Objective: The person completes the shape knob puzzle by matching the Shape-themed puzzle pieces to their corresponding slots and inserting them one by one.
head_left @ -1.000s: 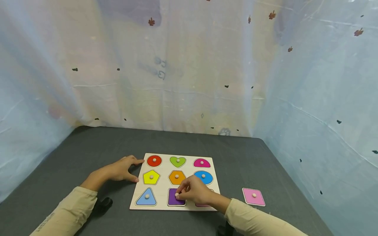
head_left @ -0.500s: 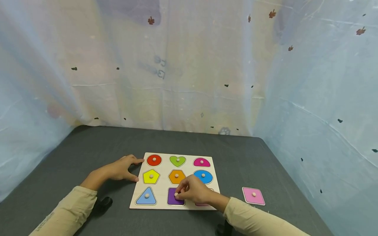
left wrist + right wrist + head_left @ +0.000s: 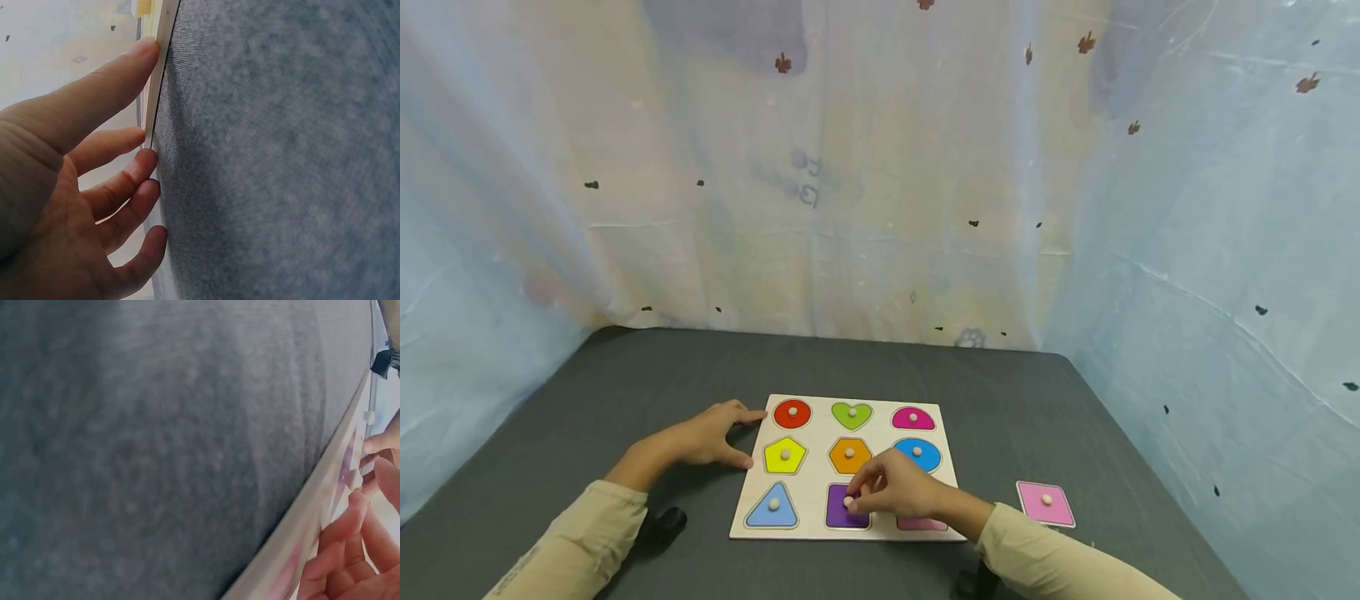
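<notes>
A pale wooden puzzle board [image 3: 812,467] lies on the table, bearing coloured shapes with small knobs. My right hand [image 3: 898,487] is over its front row and pinches the white knob [image 3: 354,480] of the purple square piece [image 3: 838,508], which sits in its place in the board. Beside the board's left edge, my left hand [image 3: 707,433] is spread, thumb and index fingertips at that edge; the left wrist view shows the thumb [image 3: 145,49] against the board's side. A pink shape [image 3: 921,524] at the board's front right is partly hidden by my right hand.
To the right of the board, a pink square piece [image 3: 1046,504] with a knob lies on the dark grey table [image 3: 1000,400]. Light patterned curtains [image 3: 880,208] hang at the back and both sides. Black straps [image 3: 667,521] show under the wrists.
The head view has shifted slightly, so the table appears a little lower. Both hands keep their places, the right one still at the purple piece's knob.
</notes>
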`<state>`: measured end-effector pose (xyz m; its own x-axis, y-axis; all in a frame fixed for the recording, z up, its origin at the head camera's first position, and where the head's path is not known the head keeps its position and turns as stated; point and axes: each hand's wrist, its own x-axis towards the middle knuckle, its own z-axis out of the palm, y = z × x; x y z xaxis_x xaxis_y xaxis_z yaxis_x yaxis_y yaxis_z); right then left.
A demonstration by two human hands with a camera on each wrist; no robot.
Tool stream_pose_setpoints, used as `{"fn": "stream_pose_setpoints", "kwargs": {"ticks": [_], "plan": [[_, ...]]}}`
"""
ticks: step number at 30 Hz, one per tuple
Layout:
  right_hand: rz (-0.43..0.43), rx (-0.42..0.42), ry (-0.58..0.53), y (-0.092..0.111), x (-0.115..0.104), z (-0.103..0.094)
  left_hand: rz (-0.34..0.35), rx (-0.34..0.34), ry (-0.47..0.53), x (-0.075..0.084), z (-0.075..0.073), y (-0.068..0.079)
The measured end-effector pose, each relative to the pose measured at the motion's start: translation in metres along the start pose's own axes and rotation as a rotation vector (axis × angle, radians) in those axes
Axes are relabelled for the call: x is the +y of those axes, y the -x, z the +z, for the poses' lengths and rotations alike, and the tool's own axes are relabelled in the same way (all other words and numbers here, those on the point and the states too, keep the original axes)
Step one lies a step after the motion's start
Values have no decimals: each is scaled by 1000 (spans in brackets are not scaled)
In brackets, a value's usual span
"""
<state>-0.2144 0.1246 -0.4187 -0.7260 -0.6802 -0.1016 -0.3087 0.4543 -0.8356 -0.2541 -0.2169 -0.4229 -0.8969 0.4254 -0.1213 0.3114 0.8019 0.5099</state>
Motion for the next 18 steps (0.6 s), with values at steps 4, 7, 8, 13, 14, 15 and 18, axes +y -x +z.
{"fn": "stream_pose_setpoints", "kwargs": {"ticks": [4, 7, 8, 13, 14, 15, 18], "plan": [[-1, -2, 15, 7, 2, -6, 1, -1, 3, 0, 2, 0], [-22, 8, 15, 13, 3, -11, 1, -4, 1, -1, 2, 0], [-26, 15, 14, 15, 4, -14, -2, -4, 3, -1, 3, 0], [-51, 35, 15, 24, 4, -26, -12, -2, 4, -3, 3, -1], [-61, 39, 15, 26, 5, -28, -10, -3, 0, -4, 3, -1], [-70, 42, 14, 28, 5, -31, -8, -2, -4, -4, 3, -1], [-79, 54, 4, 33, 6, -38, 0, 1, -9, -3, 2, -2]]}}
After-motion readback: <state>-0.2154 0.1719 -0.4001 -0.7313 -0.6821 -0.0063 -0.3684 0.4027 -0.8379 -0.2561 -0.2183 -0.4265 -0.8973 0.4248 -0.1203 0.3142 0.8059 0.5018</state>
